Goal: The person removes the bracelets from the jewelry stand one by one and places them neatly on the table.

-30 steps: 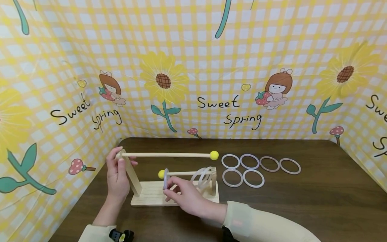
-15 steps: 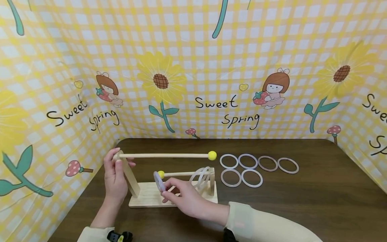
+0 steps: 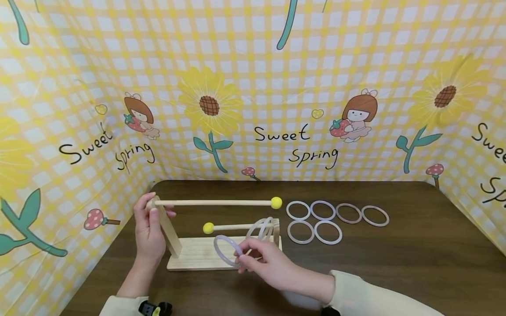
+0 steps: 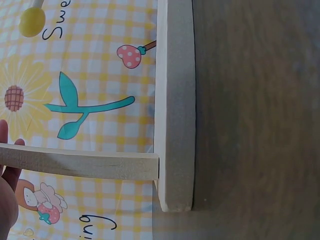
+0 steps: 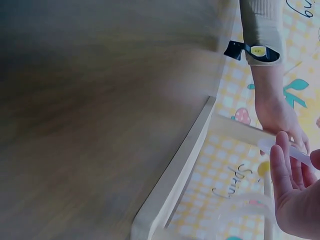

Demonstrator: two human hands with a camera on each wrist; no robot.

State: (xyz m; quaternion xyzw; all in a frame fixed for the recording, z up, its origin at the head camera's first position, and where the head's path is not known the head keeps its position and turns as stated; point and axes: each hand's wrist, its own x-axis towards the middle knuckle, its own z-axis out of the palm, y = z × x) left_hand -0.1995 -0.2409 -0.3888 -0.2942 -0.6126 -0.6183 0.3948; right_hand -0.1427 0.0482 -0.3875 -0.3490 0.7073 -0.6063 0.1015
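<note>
My right hand (image 3: 272, 263) pinches a pale lavender ring (image 3: 216, 246) between thumb and fingers, held tilted over the front of a wooden stand (image 3: 193, 254). The ring is off the lower rod (image 3: 229, 227), whose free end carries a yellow ball (image 3: 208, 228). Several whitish rings (image 3: 253, 224) hang on that rod near the short right post. With my left hand (image 3: 150, 232) I grip the top of the tall left post (image 4: 85, 162); most of that hand is outside the left wrist view. From this post a bare upper rod (image 3: 213, 202) runs right to another yellow ball (image 3: 276, 202).
To the right of the stand, several pale rings (image 3: 298, 220) lie flat on the dark wooden table (image 3: 395, 263) in two rows. A yellow checked cloth (image 3: 269, 87) with flowers and printed words hangs behind and at the sides.
The lavender ring was around the lower rod by its yellow ball, then came off leftward past the ball. My right hand has since carried it right and toward me. My left hand stays put.
</note>
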